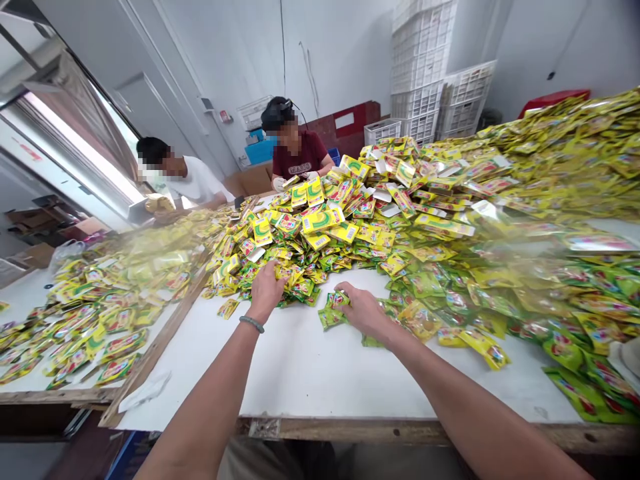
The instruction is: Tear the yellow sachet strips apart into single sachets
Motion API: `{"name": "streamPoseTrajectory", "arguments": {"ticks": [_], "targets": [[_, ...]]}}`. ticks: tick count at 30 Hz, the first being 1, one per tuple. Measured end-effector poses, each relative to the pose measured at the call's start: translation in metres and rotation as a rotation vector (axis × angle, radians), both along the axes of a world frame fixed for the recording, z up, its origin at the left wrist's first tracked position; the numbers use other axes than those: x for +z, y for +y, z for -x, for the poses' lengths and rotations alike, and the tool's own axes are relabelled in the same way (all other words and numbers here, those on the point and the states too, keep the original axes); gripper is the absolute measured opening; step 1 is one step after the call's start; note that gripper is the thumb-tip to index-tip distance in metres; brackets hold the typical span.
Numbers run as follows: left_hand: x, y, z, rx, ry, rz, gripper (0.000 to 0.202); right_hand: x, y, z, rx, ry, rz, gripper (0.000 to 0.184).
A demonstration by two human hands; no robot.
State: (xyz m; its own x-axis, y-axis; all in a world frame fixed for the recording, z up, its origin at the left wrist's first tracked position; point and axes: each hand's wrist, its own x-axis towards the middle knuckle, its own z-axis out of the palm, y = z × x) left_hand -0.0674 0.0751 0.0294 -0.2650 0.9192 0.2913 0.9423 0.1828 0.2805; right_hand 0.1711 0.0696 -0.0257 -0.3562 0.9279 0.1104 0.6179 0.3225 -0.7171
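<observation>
My left hand (pixel 266 291), with a beaded bracelet (pixel 252 324) at the wrist, reaches to the near edge of a heap of yellow packets and small boxes (pixel 323 220). Its fingers bend away from me against the heap, mostly hidden, so I cannot tell whether they hold anything. My right hand (pixel 364 308) is closed over small green packets (pixel 332 313) on the white tabletop (pixel 300 363). Thumb and fingers pinch one green packet there. A single small yellow packet (pixel 228 308) lies left of my left hand.
More packets (pixel 560 173) rise high on the right. A wooden strip (pixel 160 337) divides off another pile (pixel 105 307) at left. Two people (pixel 300 153) (pixel 197 180) work across the table. White crates (pixel 420 73) are stacked behind; a wooden edge (pixel 360 430) runs in front.
</observation>
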Motion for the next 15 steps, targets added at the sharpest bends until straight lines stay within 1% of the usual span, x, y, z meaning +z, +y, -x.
{"name": "streamPoseTrajectory", "arguments": {"ticks": [2, 3, 4, 6, 8, 9, 11, 13, 15], "targets": [[0.002, -0.004, -0.001, 0.006, -0.077, -0.02, 0.031, -0.001, -0.001, 0.0, 0.017, -0.009, -0.019, 0.034], [0.001, -0.007, -0.003, 0.012, -0.164, -0.046, 0.028, 0.0, -0.001, 0.0, 0.015, 0.005, -0.014, 0.034], [-0.001, -0.011, -0.008, 0.008, -0.3, -0.074, 0.026, 0.002, -0.001, 0.0, 0.01, 0.031, 0.003, 0.033], [-0.008, -0.022, -0.021, -0.043, -0.697, -0.101, 0.029, 0.007, -0.001, -0.001, -0.002, 0.121, 0.061, 0.029], [-0.02, -0.034, -0.037, -0.112, -1.087, -0.076, 0.034, 0.012, 0.0, -0.002, -0.012, 0.241, 0.136, 0.024], [-0.026, -0.039, -0.045, -0.124, -1.219, -0.059, 0.037, 0.014, 0.0, -0.003, -0.018, 0.295, 0.168, 0.023], [-0.038, -0.046, -0.058, -0.098, -1.345, -0.048, 0.041, 0.016, 0.0, -0.005, -0.048, 0.365, 0.205, 0.024], [-0.047, -0.048, -0.066, -0.044, -1.383, -0.072, 0.043, 0.017, 0.001, -0.007, -0.083, 0.393, 0.208, 0.028], [-0.051, -0.048, -0.07, -0.02, -1.392, -0.078, 0.044, 0.017, 0.002, -0.008, -0.084, 0.429, 0.216, 0.033]]}}
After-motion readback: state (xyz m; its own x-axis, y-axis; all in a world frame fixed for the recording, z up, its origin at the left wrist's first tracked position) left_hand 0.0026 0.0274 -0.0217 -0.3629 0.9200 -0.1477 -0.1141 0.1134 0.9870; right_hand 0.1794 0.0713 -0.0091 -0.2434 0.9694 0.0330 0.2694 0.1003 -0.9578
